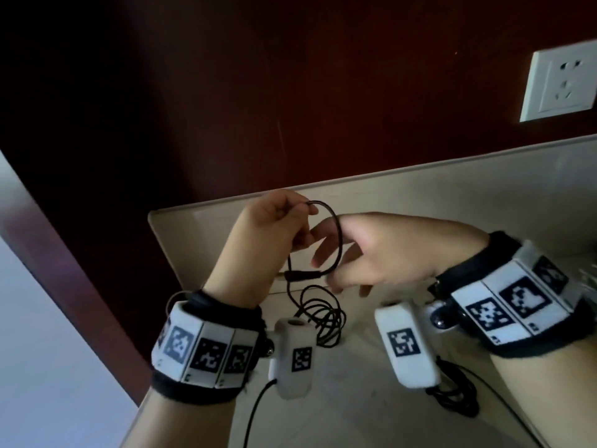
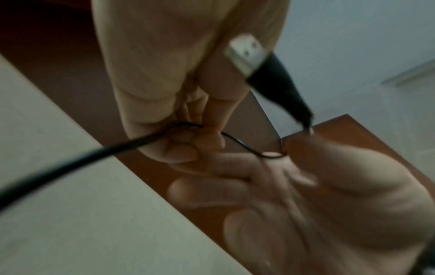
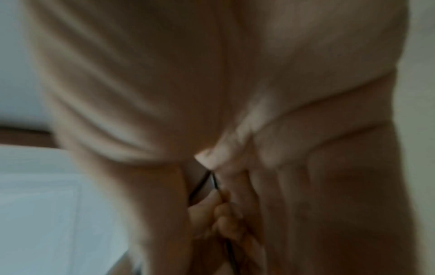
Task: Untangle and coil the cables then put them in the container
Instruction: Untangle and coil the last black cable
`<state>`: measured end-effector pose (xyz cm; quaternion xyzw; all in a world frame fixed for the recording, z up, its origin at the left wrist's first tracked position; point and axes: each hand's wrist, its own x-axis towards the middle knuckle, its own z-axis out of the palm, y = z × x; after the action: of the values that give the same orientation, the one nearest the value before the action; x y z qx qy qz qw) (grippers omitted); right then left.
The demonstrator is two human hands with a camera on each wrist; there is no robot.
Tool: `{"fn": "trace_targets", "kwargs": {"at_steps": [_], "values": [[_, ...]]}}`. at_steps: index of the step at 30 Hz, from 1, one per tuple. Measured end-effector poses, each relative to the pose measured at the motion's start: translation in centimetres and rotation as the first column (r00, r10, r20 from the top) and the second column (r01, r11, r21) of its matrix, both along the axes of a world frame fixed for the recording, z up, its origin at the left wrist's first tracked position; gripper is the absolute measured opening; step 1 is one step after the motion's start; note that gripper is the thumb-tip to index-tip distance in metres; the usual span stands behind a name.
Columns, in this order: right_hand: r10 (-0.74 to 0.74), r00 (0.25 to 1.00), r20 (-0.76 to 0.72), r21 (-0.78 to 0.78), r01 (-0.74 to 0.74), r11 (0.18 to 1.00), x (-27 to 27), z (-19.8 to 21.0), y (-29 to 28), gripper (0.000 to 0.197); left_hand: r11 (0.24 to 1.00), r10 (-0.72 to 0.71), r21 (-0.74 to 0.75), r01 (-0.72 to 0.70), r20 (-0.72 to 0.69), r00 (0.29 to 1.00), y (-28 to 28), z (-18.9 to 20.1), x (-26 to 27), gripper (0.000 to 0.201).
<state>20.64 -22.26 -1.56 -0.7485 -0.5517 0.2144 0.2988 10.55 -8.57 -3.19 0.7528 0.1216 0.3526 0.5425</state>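
Note:
My left hand [image 1: 290, 221] is raised above the table and pinches a thin black cable [image 1: 338, 240] at the top of a small loop. The loop curves down past my right hand [image 1: 332, 253] to a USB plug [image 1: 302, 275] that hangs level between the hands. In the left wrist view the silver plug [image 2: 249, 55] sits beside my left hand [image 2: 164, 93], and the thumb and forefinger of my right hand [image 2: 317, 186] meet on the cable while its other fingers stay stretched. The rest of the cable drops to a loose tangle [image 1: 323, 318] on the table.
A second black cable bundle [image 1: 458, 394] lies on the beige table [image 1: 452, 195] under my right wrist. Dark red-brown panelling rises behind the table, with a white wall socket [image 1: 562, 82] at the upper right. The table's left edge [image 1: 155, 221] is close to my left hand.

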Motion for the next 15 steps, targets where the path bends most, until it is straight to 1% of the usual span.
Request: {"fn": "trace_targets", "kwargs": {"at_steps": [1, 2, 3, 5, 6, 7, 9, 10, 11, 12, 13, 14, 15], "values": [[0.007, 0.995, -0.095, 0.059, -0.001, 0.998, -0.4, 0.0, 0.0, 0.032, 0.999, 0.018, 0.033, -0.018, -0.018, 1.0, 0.0, 0.0, -0.1, 0.022], [-0.019, 0.984, -0.177, 0.14, 0.045, 0.989, -0.5, 0.0, 0.0, 0.032, 0.997, 0.034, 0.07, -0.031, -0.037, 0.999, 0.1, -0.2, -0.1, 0.019], [-0.055, 0.972, -0.229, 0.218, 0.106, 0.97, -0.5, 0.1, 0.0, 0.036, 0.994, 0.04, 0.107, -0.032, -0.067, 0.997, 0.1, -0.3, -0.1, 0.018], [-0.095, 0.964, -0.246, 0.297, 0.169, 0.94, -0.1, 0.4, -0.1, 0.039, 0.985, 0.028, 0.173, -0.006, -0.124, 0.992, 0.0, -0.5, 0.0, 0.015], [-0.103, 0.97, -0.219, 0.296, 0.166, 0.941, -0.1, 0.4, -0.1, 0.036, 0.98, 0.02, 0.198, 0.006, -0.128, 0.992, -0.1, -0.6, 0.1, 0.015], [-0.117, 0.979, -0.167, 0.263, 0.159, 0.952, 0.1, 0.2, 0.0, 0.034, 0.977, 0.018, 0.214, 0.005, -0.109, 0.994, -0.2, -0.5, 0.1, 0.015], [-0.155, 0.988, -0.022, 0.108, 0.157, 0.982, 0.4, -1.0, 0.6, 0.037, 0.98, 0.012, 0.199, -0.007, -0.024, 1.0, -0.3, -0.2, 0.0, 0.018], [-0.148, 0.988, 0.047, 0.016, 0.147, 0.989, 0.4, -1.7, 0.9, 0.04, 0.985, -0.005, 0.175, 0.004, 0.009, 1.0, -0.3, -0.1, -0.1, 0.019], [-0.108, 0.99, 0.091, -0.05, 0.112, 0.992, 0.3, -2.3, 1.2, 0.039, 0.988, -0.031, 0.152, 0.026, 0.03, 0.999, -0.5, 0.1, -0.2, 0.018], [-0.04, 0.995, 0.097, -0.078, 0.047, 0.996, 0.2, -2.9, 1.6, 0.034, 0.987, -0.054, 0.152, 0.047, 0.045, 0.998, -0.7, 0.3, -0.3, 0.017], [0.041, 0.997, 0.069, -0.071, -0.036, 0.997, 0.0, -3.4, 1.9, 0.027, 0.984, -0.071, 0.165, 0.061, 0.057, 0.996, -1.0, 0.4, -0.4, 0.016], [0.108, 0.994, 0.023, -0.039, -0.107, 0.994, -0.2, -3.6, 2.1, 0.021, 0.981, -0.072, 0.185, 0.059, 0.066, 0.995, -0.9, 0.3, -0.3, 0.015], [0.142, 0.99, -0.024, 0.006, -0.142, 0.99, -0.3, -3.7, 2.3, 0.018, 0.979, -0.068, 0.195, 0.053, 0.07, 0.995, -0.9, 0.2, -0.2, 0.014]]}}
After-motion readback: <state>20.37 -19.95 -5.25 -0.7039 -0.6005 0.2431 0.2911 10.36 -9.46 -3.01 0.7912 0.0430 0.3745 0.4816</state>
